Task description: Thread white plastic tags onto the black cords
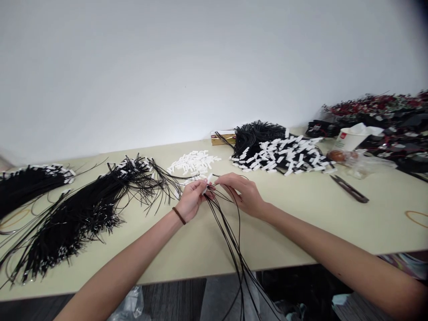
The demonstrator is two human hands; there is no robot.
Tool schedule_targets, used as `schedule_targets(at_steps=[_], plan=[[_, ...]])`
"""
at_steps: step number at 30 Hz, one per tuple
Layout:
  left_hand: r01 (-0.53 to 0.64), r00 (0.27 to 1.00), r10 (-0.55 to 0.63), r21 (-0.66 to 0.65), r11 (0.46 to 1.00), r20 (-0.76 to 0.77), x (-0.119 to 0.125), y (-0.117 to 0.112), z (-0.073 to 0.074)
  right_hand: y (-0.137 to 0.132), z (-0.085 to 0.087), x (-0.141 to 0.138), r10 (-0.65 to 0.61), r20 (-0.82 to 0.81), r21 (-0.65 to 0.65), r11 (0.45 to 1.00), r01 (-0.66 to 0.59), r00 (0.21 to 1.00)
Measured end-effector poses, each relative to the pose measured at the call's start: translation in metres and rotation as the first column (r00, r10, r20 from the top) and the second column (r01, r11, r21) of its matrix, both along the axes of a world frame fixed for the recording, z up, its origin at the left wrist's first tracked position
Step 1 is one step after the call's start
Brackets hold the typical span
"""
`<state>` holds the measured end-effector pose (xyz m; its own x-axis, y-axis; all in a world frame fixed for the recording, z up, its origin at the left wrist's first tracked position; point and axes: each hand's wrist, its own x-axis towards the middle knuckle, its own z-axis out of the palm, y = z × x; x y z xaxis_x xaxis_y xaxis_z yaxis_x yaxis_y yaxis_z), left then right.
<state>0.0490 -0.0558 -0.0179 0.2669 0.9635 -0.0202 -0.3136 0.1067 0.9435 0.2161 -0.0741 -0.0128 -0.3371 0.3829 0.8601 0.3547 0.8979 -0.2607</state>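
Centre frame: left hand (pixel 192 199) grip clamped on white clip (pixel 208 179). Right hand (pixel 245 196) grip pinched on black cords (pixel 230 236) right beside it. Cords trail off tabletop (pixel 301 232) edge, bottom centre. Best bet: pinch close to clip, ends level, strands untangled. Loose clips (pixel 194 162) just above hands.

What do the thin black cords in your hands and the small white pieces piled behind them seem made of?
The thin black cords, pinched in left hand and right hand, look like waxed or plastic string: slight sheen, springy curves. The small white pieces look like matte moulded plastic, uniform and blocky, though that is uncertain.
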Motion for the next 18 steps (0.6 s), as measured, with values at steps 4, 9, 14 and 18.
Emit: schedule_targets(at_steps=[4, 9, 14, 18], plan=[[0.013, 0.998, -0.01, -0.054, 0.998, 0.062, -0.0002, 0.0006, -0.0002, -0.0007, 0.001, 0.0003, -0.004, 0.0, 0.003, 1.0, 0.004, 1.0], [0.024, 0.991, -0.011, -0.099, 0.995, 0.131, -0.0006, 0.0019, -0.0001, -0.0003, -0.0014, -0.0012, 0.003, -0.001, -0.041, 0.999, -0.003, 1.0], [0.008, 0.984, 0.017, -0.137, 0.991, 0.18, 0.0003, 0.0037, -0.0001, -0.0007, -0.0042, -0.0015, -0.046, -0.018, -0.078, 0.996, 0.044, 0.999], [-0.046, 0.975, 0.085, -0.189, 0.981, 0.204, 0.0022, 0.0037, 0.0034, -0.0047, 0.0008, -0.002, -0.033, -0.024, -0.115, 0.993, 0.03, 0.999]])
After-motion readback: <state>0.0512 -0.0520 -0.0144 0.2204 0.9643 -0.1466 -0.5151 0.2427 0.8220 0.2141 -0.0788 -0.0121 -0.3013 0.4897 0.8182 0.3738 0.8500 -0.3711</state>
